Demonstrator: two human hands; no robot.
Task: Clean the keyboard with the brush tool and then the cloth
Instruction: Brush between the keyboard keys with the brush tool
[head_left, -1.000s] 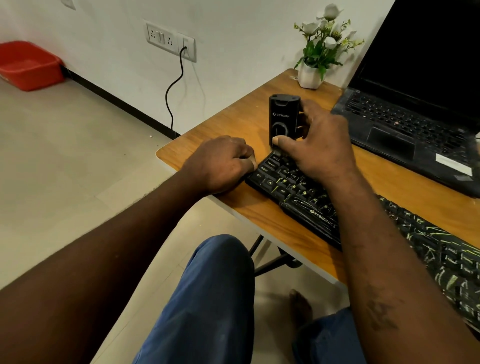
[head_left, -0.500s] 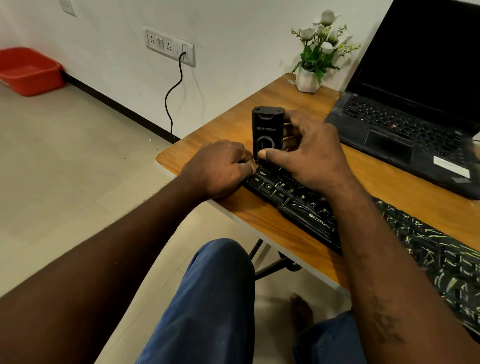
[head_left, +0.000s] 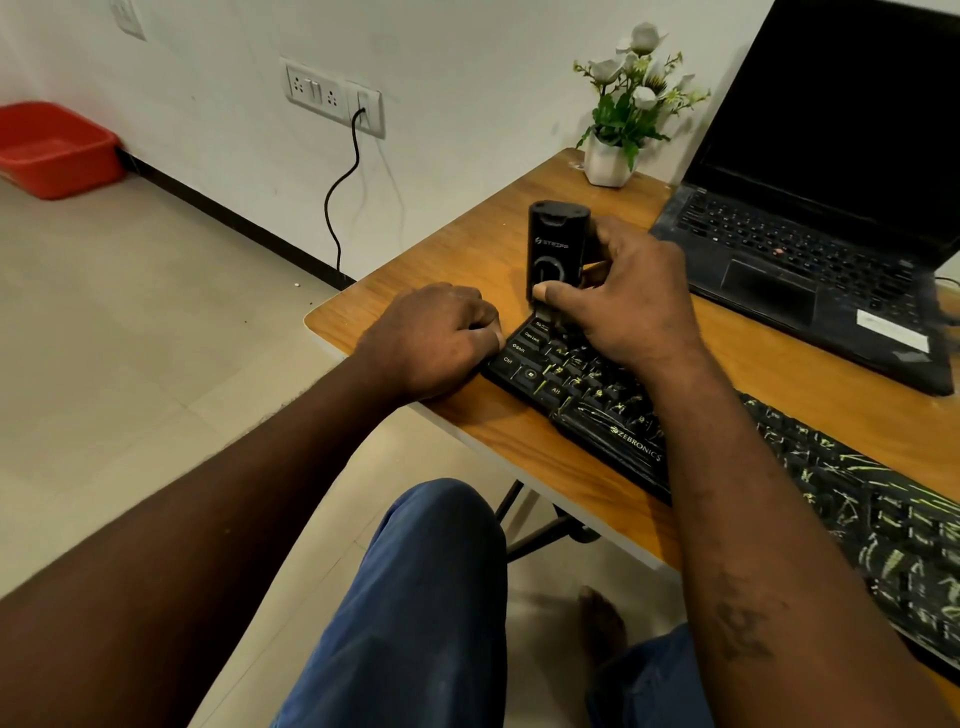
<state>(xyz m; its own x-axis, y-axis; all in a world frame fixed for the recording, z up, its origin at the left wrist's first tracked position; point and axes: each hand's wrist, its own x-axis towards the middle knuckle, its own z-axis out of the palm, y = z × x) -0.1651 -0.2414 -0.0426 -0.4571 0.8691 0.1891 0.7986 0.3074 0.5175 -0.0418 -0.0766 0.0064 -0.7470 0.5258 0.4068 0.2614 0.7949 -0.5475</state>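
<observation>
A black keyboard (head_left: 597, 400) with green-marked keys lies along the front of the wooden table (head_left: 467, 249). My right hand (head_left: 628, 306) grips a black upright brush tool (head_left: 553, 249), its lower end down on the keys at the keyboard's far left corner. The bristles are hidden behind my thumb. My left hand (head_left: 436, 338) has its fingers curled against the keyboard's left edge, holding it steady. No cloth is in view.
An open dark laptop (head_left: 810, 249) sits behind the keyboard on the right. A white pot of flowers (head_left: 613, 161) stands at the table's back edge. A black cable (head_left: 343, 192) hangs from a wall socket. A red tub (head_left: 52, 150) lies on the floor at far left.
My right hand has slid the brush tool leftwards along the keys to the keyboard's left corner. My left hand has stayed at the keyboard's edge.
</observation>
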